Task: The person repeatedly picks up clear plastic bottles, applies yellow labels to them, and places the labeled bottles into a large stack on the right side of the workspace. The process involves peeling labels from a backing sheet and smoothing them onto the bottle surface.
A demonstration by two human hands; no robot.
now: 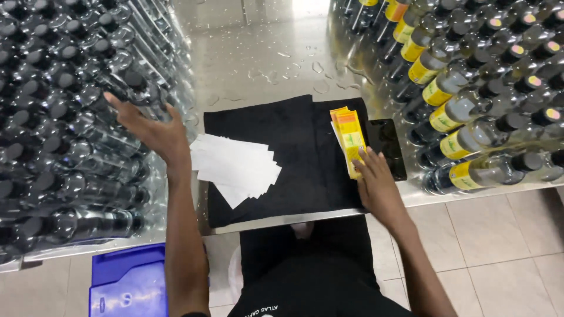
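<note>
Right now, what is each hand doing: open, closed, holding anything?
Left hand: open, fingers spread, reaching over the unlabelled bottles, holding nothing.
Right hand: open, fingertips resting on the yellow label stack.

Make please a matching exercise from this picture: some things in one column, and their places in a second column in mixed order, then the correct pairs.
Things:
1. left hand
2. right hand
3. white slips
4. dark phone

Places:
A. on the black cloth's left part, fanned out
B. fingers on the yellow label stack
C. over the unlabelled bottles
D. between the label stack and the yellow-labelled bottles

Pairs: 1-C, 2-B, 3-A, 4-D
</note>
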